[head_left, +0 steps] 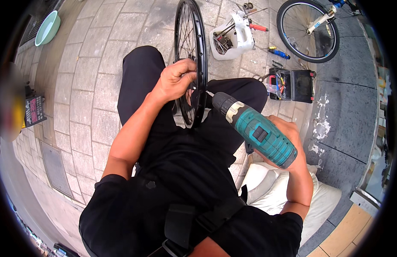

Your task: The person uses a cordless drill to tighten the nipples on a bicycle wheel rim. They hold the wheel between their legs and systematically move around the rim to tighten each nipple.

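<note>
A black bicycle wheel (201,55) stands upright between my knees, seen nearly edge-on, with thin dark spokes. My left hand (178,79) is closed at its left side, thumb and fingers pinched at the spokes near the rim. The fingertips are partly hidden, so the exact spot they grip does not show. In my right hand (289,130) is a teal cordless drill (260,133), its handle hidden under its body. The drill's black chuck points at the right face of the rim, and its tip is close to or touching the rim.
Ahead stands a cut-open white plastic jug (245,40) of tools. Right of it are a blue-handled screwdriver (279,53), an open black toolbox (297,85) and another bicycle's wheel (280,26). A pale green basin (47,28) sits far left. White cloth-like material (324,199) lies by my right arm.
</note>
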`<state>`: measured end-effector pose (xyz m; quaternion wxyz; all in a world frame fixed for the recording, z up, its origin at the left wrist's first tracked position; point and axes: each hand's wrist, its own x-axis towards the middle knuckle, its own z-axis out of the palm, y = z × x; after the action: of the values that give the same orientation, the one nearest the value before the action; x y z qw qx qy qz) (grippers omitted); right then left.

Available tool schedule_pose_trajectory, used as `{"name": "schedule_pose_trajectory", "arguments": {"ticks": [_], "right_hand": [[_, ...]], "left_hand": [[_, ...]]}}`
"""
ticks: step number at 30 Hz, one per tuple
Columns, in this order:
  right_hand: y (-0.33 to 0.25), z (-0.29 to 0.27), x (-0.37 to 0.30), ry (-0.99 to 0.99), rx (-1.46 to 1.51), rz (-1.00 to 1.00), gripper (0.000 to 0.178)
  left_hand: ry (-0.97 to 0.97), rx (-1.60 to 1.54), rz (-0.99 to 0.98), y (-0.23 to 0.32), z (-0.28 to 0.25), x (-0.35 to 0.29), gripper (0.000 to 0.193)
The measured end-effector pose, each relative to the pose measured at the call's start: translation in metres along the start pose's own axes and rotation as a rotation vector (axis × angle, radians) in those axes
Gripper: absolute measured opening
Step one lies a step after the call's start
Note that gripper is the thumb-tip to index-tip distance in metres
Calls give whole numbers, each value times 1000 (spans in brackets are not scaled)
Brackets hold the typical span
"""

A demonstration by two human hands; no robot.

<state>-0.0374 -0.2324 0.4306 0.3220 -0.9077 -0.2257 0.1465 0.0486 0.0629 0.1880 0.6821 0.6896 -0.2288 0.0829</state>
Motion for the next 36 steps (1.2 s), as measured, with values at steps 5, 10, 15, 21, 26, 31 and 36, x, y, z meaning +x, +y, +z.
{"name": "schedule_pose_trajectory", "arguments": {"ticks": [5,10,15,21,26,31,36], "right_hand": [[3,0,10,10,23,5,38],[17,9,16,3,27,31,35],[12,9,22,29,7,59,35],[2,-14,42,-93,-320,-177,52],[-12,-28,60,-175,-622,-302,46],[-19,-36,72,-228,-708,-370,43],[-20,-42,79,-264,-664,-327,51]], "left_hand": [[-32,41,-59,8,0,-4,8],[-27,-16,-13,-2,4,-4,8],[-41,-3,-52,2,3,-4,9],[-52,10,-45,7,2,-3,8],[-55,3,-22,7,2,-1,9],[-40,-25,2,8,4,0,10],[-22,-27,13,7,4,-1,10]]}}
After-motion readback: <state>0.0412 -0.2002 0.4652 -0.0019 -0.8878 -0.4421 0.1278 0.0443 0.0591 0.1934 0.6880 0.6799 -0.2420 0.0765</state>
